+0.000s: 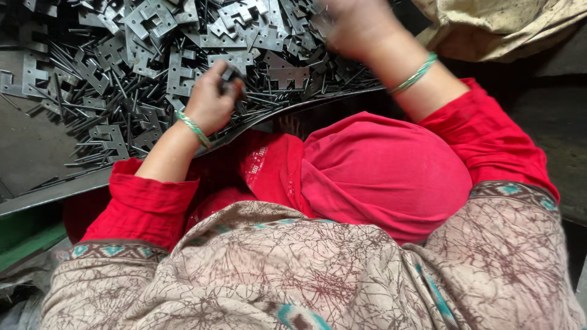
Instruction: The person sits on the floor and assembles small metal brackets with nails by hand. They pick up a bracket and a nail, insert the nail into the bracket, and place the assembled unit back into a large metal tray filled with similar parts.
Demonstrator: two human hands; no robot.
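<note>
I see my left hand [211, 101] gripping a small metal piece [230, 74] at its fingertips, my blurred right hand [354, 24] unreadable, and the pile of plates and pins [153, 55] beyond both mostly untouched.

The right hand [354, 24] is smeared by motion blur and cut off by the top edge, so its fingers and whatever they touch cannot be made out. The left hand [211, 101] curls over a small dark metal part [231, 74], mostly hidden. Beyond the left hand, the pile of metal plates and pins [153, 55] runs off the top and left edges.
</note>
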